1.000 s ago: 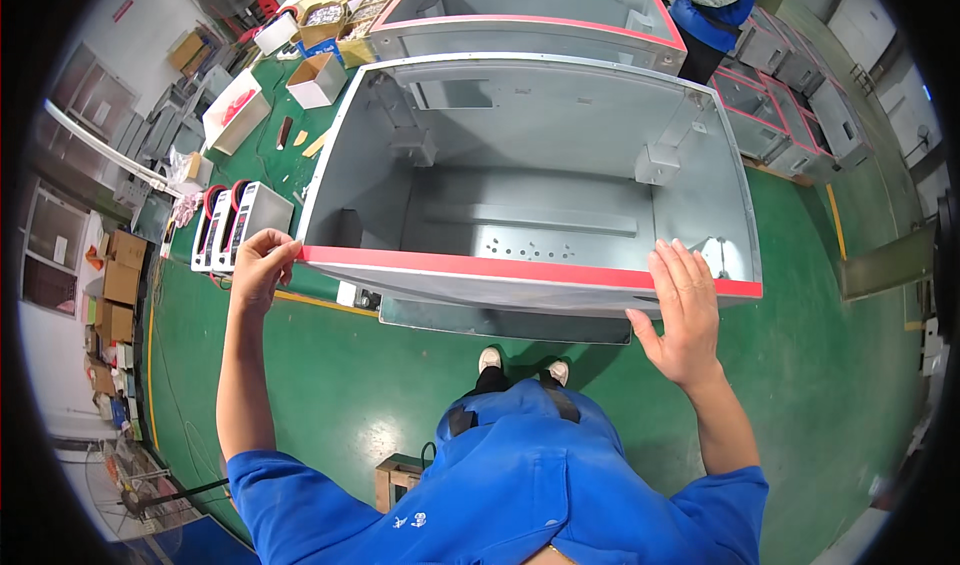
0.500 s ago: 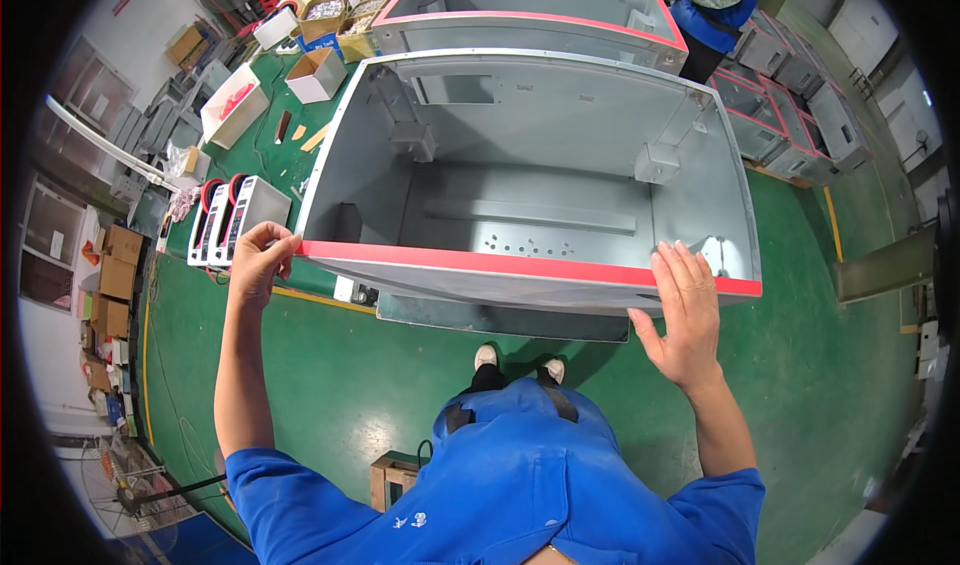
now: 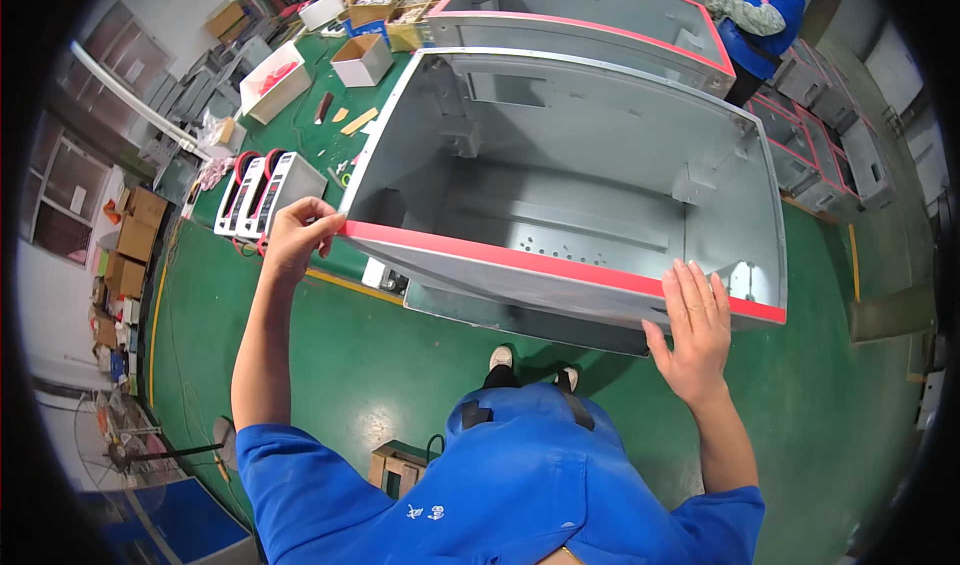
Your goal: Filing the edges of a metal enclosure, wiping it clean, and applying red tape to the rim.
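A large grey metal cabinet [image 3: 610,105] lies with its open side up in front of me. Red tape [image 3: 500,255] runs along its near rim from the left corner to the right one. At the left corner, my left hand [image 3: 303,235] pinches the tape's end between thumb and fingers. My right hand [image 3: 694,340] lies with straightened fingers over the taped rim near the right corner, thumb apart, against the outer front face. Inside the cabinet are small brackets, a rectangular cut-out in the far wall and several round holes.
Left of the cabinet, a green-topped table carries white devices with red cables [image 3: 262,197], a white bin [image 3: 275,80] and an open carton [image 3: 362,60]. Behind stands another red-edged cabinet [image 3: 590,40], with a co-worker in blue [image 3: 765,20] beside it. A wooden stool [image 3: 398,465] stands by my left side.
The view has swung, so the cabinet now sits tilted and further right in the picture. Both hands keep their places on the rim. More of the co-worker shows.
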